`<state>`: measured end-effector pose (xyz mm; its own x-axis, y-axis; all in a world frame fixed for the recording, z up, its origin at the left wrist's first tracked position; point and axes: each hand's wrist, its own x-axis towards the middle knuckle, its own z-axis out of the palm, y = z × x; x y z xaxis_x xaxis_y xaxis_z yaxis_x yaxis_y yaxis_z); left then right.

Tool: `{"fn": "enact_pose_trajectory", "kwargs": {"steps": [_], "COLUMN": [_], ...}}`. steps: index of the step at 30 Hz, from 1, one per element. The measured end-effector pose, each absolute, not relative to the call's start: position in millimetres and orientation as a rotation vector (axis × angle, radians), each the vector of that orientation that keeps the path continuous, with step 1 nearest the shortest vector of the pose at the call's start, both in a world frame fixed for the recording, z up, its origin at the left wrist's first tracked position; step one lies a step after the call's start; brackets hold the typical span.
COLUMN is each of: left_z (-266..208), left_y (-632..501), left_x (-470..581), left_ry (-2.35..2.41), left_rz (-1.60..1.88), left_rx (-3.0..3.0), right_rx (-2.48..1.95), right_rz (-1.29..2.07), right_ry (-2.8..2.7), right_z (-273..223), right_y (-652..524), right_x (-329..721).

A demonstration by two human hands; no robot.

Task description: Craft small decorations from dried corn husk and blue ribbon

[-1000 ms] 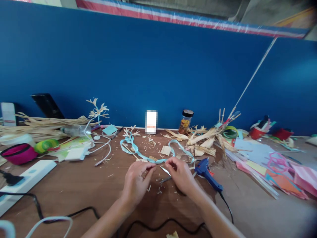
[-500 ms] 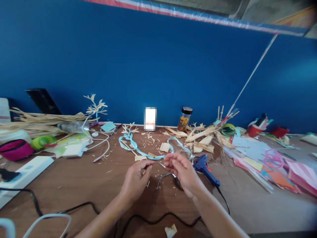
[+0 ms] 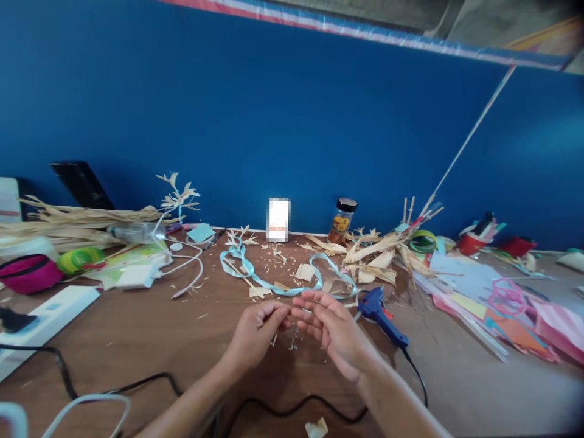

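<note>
A: Small straw-coloured sliver pinched at the tips of left hand (image 3: 255,331), thumb against forefinger, held just above the worktop (image 3: 137,334) mid-way along its near half. Piece itself barely visible between the fingertips; too small to describe further.

B: Right hand (image 3: 335,331)?

A: Loosely curled, palm partly up, fingertips almost meeting the left. Whether anything sits in it, cannot tell.

B: Handling estimate for the sliver?

A: Judged very light, dry, thin; probably brittle along the grain, likely to split if bent or squeezed hard. Best taken near one end with a light fingertip pinch, flat faces between the pads. Easily lost among the chips (image 3: 292,345) scattered on the wood directly under the hands.

B: Surroundings, working outward?

A: Light blue ribbon (image 3: 255,277) looping across the worktop just beyond the hands. Blue glue gun (image 3: 378,310) just beside the right hand, cord trailing to the near edge. Dried husk strips (image 3: 374,258) heaped toward the far edge, right of centre; dark-lidded jar (image 3: 342,220) at the far edge against the blue partition (image 3: 292,121). Coloured paper sheets (image 3: 502,310) toward the right edge. White power strip (image 3: 45,316) and pink pouch (image 3: 27,272) near the left edge; black cable (image 3: 283,410) along the near edge.
</note>
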<state>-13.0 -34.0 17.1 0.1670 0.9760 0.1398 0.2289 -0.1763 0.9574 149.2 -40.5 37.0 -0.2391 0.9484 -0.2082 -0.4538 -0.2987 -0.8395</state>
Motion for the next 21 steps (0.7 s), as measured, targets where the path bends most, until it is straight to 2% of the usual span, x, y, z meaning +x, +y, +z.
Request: {"fn": "enact_pose_trajectory", "kwargs": {"steps": [6,12,16,21], "left_z": [15.0,20.4,18.3,9.8], "left_y": [-28.3,-24.9,-10.2,5.2], "left_x": [-20.1,-17.2,-17.7,-17.4], "left_ry": [1.325,1.378,1.446,1.577], "left_rz": [1.211,1.200,1.314,1.371], "left_rx": [1.622,1.777,1.762,1.804], "right_rx": [-0.975,-1.100,-1.194,-1.391], "right_rz": [1.718,1.634,1.314,0.607], "right_ry": [-0.889,-1.369,-1.752,-2.261], "right_z": [37.8,34.0,35.5,52.1], "right_y": [-40.6,-53.6,-53.8,-29.2], "right_x": [155.5,150.0,154.9,169.3]}}
